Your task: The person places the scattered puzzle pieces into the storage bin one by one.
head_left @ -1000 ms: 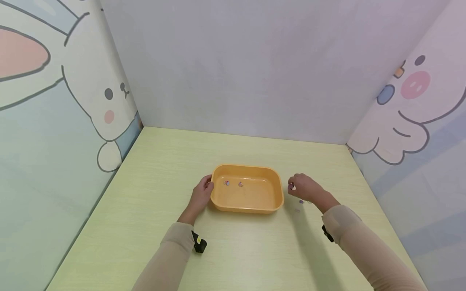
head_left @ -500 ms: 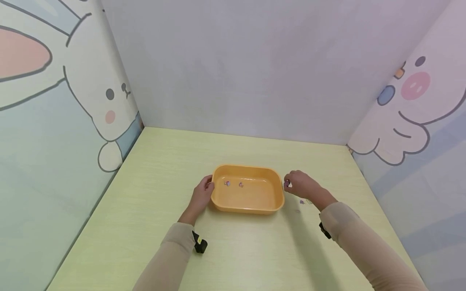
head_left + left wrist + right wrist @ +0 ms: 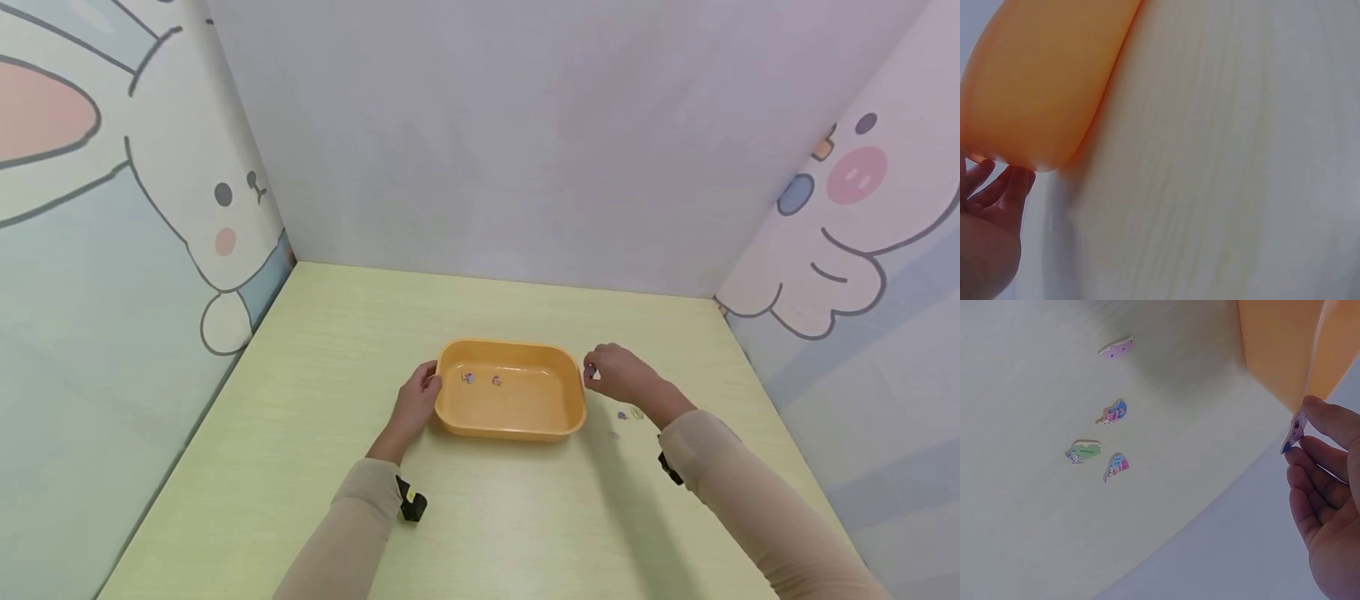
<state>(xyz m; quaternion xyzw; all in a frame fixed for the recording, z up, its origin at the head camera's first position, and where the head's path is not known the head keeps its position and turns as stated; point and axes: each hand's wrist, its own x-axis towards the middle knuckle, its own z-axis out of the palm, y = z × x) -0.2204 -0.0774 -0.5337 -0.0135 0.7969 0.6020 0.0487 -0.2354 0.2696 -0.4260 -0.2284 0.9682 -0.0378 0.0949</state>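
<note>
In the head view a yellow-orange plastic basin (image 3: 517,408) stands on the table, with two small printed pieces (image 3: 468,378) inside, left of its middle. My left hand (image 3: 415,404) holds the basin's left end; in the left wrist view its fingertips (image 3: 1022,175) meet the basin wall. Beyond the basin's right rim, my right hand (image 3: 621,373) pinches a small flat piece (image 3: 1295,431) with a coloured print between thumb and index finger. The other fingers of that hand are loosely bent. In the right wrist view this piece is close to the basin's corner.
Several flat cartoon-printed pieces lie on the table right of the basin, including a purple one (image 3: 1117,349) and a green one (image 3: 1088,450). A grey wall (image 3: 495,150) rises behind the pale table (image 3: 352,333), with cartoon-printed walls on both sides.
My right hand, holding the small piece, has moved left and slightly away from me to the basin's right rim. The left hand and the basin have stayed in place.
</note>
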